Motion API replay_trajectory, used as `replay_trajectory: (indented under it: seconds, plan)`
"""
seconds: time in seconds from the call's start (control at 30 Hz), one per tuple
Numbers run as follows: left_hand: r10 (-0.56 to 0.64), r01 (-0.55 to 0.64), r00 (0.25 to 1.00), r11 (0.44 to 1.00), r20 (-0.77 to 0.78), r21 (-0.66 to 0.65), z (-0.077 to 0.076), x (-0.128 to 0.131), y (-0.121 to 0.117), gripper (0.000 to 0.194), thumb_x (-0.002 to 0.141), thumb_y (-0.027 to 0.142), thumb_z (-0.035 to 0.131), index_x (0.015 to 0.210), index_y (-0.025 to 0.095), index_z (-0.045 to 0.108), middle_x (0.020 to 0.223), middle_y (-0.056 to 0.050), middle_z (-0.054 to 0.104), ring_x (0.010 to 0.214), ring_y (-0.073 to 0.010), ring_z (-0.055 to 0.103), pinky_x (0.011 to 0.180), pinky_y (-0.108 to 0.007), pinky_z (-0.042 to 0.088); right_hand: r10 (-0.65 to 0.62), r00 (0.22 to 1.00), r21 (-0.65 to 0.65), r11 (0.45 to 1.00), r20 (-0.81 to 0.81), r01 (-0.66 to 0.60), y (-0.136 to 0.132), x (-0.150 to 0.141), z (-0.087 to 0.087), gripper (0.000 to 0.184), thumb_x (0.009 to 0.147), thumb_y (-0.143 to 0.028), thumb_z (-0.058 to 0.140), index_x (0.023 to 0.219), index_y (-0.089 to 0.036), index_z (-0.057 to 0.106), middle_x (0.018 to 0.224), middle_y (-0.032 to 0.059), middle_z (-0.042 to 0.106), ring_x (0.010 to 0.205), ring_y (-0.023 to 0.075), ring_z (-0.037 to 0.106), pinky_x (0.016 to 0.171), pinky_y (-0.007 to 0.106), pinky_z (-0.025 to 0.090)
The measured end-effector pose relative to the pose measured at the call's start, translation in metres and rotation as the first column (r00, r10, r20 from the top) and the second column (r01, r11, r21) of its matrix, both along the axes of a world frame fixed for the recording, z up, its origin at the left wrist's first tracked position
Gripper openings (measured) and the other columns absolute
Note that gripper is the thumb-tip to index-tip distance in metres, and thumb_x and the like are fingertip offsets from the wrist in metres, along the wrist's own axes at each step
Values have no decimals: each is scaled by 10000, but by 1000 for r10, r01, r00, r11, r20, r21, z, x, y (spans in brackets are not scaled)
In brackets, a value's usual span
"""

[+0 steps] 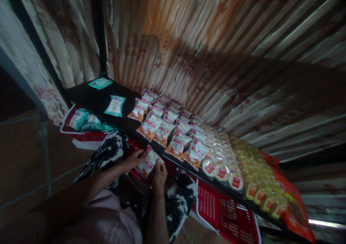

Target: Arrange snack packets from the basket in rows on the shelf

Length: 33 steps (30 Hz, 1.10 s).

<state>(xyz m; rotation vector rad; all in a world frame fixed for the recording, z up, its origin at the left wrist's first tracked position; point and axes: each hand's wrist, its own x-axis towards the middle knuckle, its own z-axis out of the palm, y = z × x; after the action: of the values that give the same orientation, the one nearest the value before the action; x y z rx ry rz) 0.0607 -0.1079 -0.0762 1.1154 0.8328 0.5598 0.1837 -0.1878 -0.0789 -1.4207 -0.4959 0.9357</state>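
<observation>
One left hand [136, 159], one right hand [160, 173] and one snack bag [148, 163] between them. One black shelf [81, 93] carries two teal packets [115, 106], five snack bags [162, 133] in front with overlapping others past counting, three round cakes [222, 172] and four yellow cakes [260, 196] heading their rows, and at least one orange bag [299, 202]. Below, three red baskets [227, 212].

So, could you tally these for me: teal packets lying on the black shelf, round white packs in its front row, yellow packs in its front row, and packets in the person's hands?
Teal packets on the black shelf: 2
Round white packs, front row: 3
Yellow packs, front row: 4
Packet in the left hand and right hand: 1
Total: 10
</observation>
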Motion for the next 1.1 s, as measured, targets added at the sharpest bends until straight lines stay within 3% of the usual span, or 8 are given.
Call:
replay_trajectory:
  seconds: [0.23, 0.4, 0.53, 0.7, 0.87, 1.1]
  plan:
    - [50, -48, 993, 999, -109, 17, 15, 11, -4, 416, 642, 512, 659, 877, 173, 602, 764, 10, 662, 751, -179, 619, 641, -230, 466, -9, 1000, 31, 999, -15, 9, -1, 1, -3, 530, 790, -588, 489, 1059, -148, 607, 813, 43, 696, 650, 153, 619, 555, 239, 456]
    - [111, -104, 987, 992, -118, 70, 18, 18, -3, 410, 678, 535, 617, 879, 178, 604, 779, 2, 664, 741, -175, 612, 640, -228, 458, -17, 1000, 51, 999, 7, 17, -1, 4, -8, 515, 795, -584, 489, 1064, -162, 613, 879, 47, 689, 727, 157, 626, 604, 238, 469]
    - [171, -154, 976, 979, -134, 133, 28, 23, -1, 423, 718, 539, 571, 930, 176, 613, 835, -14, 677, 766, -183, 614, 651, -237, 457, -10, 999, 48, 999, 37, 8, -3, 6, -6, 495, 771, -546, 549, 1090, -173, 617, 954, 44, 682, 876, 183, 620, 723, 255, 484]
    - [254, -222, 952, 958, -173, 182, 46, 30, -1, 447, 723, 561, 550, 914, 163, 620, 820, -24, 674, 789, -185, 607, 668, -234, 454, 82, 994, 91, 992, 72, -88, -4, 5, 8, 592, 779, -471, 577, 1285, -176, 488, 1151, 71, 628, 1068, 206, 566, 884, 296, 452]
    - [307, -261, 933, 936, -189, 235, 52, 38, -1, 438, 757, 573, 506, 864, 160, 602, 775, -29, 660, 742, -183, 598, 635, -241, 450, 120, 992, 95, 988, 46, -124, -4, 3, 14, 654, 745, -442, 629, 1317, -182, 448, 1124, 74, 643, 975, 198, 607, 831, 299, 476]
    - [296, -266, 949, 938, -110, 223, 50, 48, 3, 494, 777, 601, 486, 970, 162, 601, 907, -63, 682, 875, -214, 612, 714, -259, 462, 112, 994, 91, 989, 17, -113, -2, 4, 11, 563, 720, -414, 662, 1208, -162, 537, 1015, 71, 679, 868, 184, 624, 769, 289, 484]
